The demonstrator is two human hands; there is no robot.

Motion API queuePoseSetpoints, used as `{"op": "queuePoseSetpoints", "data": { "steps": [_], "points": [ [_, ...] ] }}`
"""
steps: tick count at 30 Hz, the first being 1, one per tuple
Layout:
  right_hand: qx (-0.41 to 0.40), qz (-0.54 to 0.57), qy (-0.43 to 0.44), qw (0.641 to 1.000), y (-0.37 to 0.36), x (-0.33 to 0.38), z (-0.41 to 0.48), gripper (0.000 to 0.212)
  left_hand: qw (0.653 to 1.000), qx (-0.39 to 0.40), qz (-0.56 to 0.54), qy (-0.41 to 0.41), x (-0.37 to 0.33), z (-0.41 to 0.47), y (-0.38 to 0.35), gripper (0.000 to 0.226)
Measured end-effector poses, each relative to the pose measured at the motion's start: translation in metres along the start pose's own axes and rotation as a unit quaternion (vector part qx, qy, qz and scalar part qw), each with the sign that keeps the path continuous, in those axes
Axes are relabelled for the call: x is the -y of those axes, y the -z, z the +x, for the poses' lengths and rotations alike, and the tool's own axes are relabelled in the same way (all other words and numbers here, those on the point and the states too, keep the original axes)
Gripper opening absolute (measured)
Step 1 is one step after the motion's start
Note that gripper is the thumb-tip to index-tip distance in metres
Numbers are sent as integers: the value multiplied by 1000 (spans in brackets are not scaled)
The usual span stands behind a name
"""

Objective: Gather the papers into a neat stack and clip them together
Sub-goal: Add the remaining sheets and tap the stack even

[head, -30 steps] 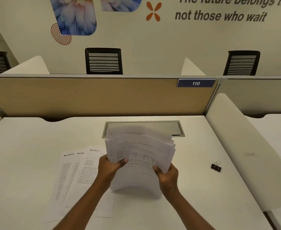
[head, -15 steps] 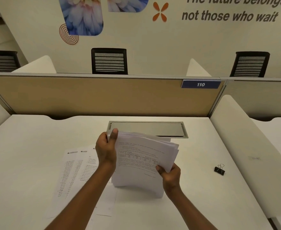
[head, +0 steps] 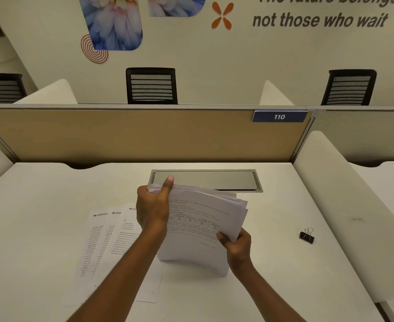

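Both forearms reach out over the white worktop [head: 40, 217]. The left hand [head: 153, 209] grips the upper left edge of the paper stack [head: 198, 231], thumb pointing up; the right hand [head: 236, 245] pinches its lower right side. The stack stands bowed, bottom edge on the worktop. Loose sheets [head: 105, 242] lie flat left; the binder clip [head: 307, 235] sits well apart, right.

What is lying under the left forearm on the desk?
Several printed sheets lie fanned flat on the desk, partly beneath the left forearm. The arm covers their right portions, so their count and full text cannot be seen. The held stack stands apart, gripped by both hands.
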State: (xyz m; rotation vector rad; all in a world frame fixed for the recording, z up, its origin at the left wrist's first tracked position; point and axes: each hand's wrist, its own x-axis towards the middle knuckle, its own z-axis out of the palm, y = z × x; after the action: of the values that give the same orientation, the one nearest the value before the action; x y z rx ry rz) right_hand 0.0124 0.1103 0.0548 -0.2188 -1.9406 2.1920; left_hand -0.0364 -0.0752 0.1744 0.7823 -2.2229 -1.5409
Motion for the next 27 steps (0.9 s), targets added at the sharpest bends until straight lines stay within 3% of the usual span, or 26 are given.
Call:
{"op": "queuePoseSetpoints", "data": {
  "steps": [8, 13, 17, 19, 23, 27],
  "points": [
    [14, -3, 2, 1000, -2, 3, -1, 25, 1000, 10, -4, -14, 3, -3, 3, 34],
    [13, 4, 4, 1000, 0, 3, -1, 26, 995, -6, 39, -86, 11, -2, 11, 61],
    [18, 17, 0, 1000, 1, 3, 0, 28, 966, 94, -210, -122, 23, 2, 20, 101],
    [16, 17, -2, 1000, 1, 3, 1, 30, 949, 157, -236, -135, 35, 12, 20, 113],
    [19, 29, 1, 999, 1, 5, 1, 40, 918, 310, -222, -107, 52, 22, 18, 100],
    [29, 52, -11, 998, 0, 6, 1, 44, 920, 346, -170, -67, 54, 24, 16, 81]
  ]
}}
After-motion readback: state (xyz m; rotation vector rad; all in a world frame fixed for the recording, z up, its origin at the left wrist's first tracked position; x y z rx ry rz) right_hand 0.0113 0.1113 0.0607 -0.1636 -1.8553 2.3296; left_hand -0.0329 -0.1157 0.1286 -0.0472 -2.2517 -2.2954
